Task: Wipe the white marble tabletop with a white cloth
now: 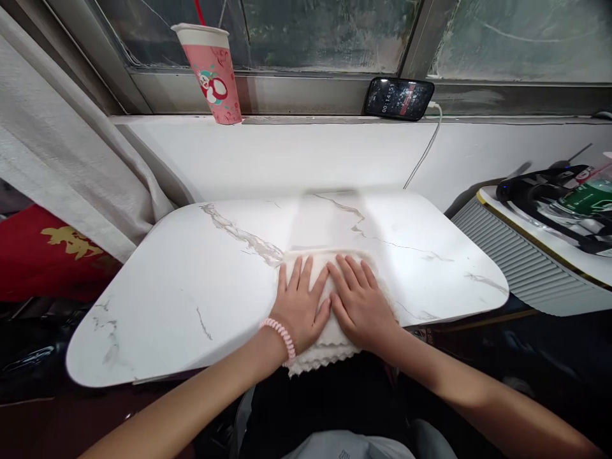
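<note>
A folded cream-white cloth [329, 338] with a scalloped edge lies at the front of the white marble-patterned table [201, 255], its near edge hanging a little over the rim. My left hand [300, 299] rests flat on the cloth's left side, fingers spread. A pink coil band [280, 335] circles that wrist. On the right side of the cloth my right hand [359, 299] also lies flat with fingers apart. The two hands nearly meet in the middle, and neither grips anything. The cloth beneath the palms is hidden.
On the window ledge stand a pink paper cup [213, 80] with a red straw and a phone [399, 99] lying tilted, a cable [425, 150] running down from it. A grey curtain [71, 121] hangs at left. To the right, a ribbed white unit [530, 261] carries a green-labelled bottle [590, 197].
</note>
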A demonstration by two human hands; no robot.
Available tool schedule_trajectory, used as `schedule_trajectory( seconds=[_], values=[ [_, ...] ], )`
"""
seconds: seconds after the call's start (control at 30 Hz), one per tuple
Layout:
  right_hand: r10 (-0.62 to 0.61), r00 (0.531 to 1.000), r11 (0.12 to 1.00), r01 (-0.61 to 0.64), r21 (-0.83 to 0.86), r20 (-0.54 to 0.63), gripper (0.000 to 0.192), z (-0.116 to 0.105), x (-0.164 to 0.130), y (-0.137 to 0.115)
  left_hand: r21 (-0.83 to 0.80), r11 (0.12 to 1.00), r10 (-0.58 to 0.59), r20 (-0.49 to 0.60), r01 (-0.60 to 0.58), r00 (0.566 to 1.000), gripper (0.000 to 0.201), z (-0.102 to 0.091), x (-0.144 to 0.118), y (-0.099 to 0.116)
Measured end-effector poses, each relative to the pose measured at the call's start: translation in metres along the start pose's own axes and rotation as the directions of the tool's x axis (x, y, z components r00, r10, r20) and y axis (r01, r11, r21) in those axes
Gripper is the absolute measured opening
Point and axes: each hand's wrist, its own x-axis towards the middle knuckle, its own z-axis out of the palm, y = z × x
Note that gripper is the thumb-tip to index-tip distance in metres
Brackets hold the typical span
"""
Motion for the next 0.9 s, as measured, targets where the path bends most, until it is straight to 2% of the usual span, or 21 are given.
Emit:
schedule_trajectory(
  seconds=[0.1, 0.2, 0.37, 0.5, 0.6, 0.77, 0.9],
  values=[
    [0.005, 1.0, 1.0, -0.005, 0.0, -0.019, 0.056, -0.001, -0.009, -0.009, -0.016, 1.0, 0.004, -0.007, -0.004, 1.0, 0.057, -0.001, -0.011, 0.002],
    [0.026, 1.0, 1.0, -0.026, -0.004, 0.009, 0.056, -0.001, -0.006, -0.017, -0.026, 1.0, -0.002, 0.003, 0.002, 1.0, 0.056, -0.004, -0.014, -0.004],
    [0.033, 0.999, 0.999, -0.033, 0.009, 0.043, 0.058, 0.002, 0.009, -0.042, -0.03, 0.999, 0.018, 0.033, -0.017, 0.999, 0.056, -0.012, -0.025, -0.031],
    [-0.023, 0.999, 0.999, 0.021, 0.039, 0.042, 0.058, 0.006, 0.023, -0.062, -0.022, 1.0, -0.004, 0.033, 0.005, 0.999, 0.055, -0.018, -0.04, -0.056],
    [-0.064, 0.997, 0.997, 0.062, 0.037, 0.045, 0.057, 0.007, 0.028, -0.069, -0.028, 0.999, -0.025, 0.031, 0.026, 0.999, 0.056, -0.02, -0.046, -0.065],
    [-0.1, 0.991, 0.995, 0.1, 0.0, 0.094, 0.059, 0.01, 0.044, -0.062, -0.029, 0.999, -0.023, 0.086, 0.026, 0.996, 0.058, -0.021, -0.033, -0.073],
    [-0.072, 0.994, 0.997, 0.072, 0.003, 0.087, 0.058, 0.021, 0.076, -0.054, -0.019, 0.999, -0.042, 0.121, 0.045, 0.992, 0.059, -0.017, -0.003, -0.1]
  ],
)
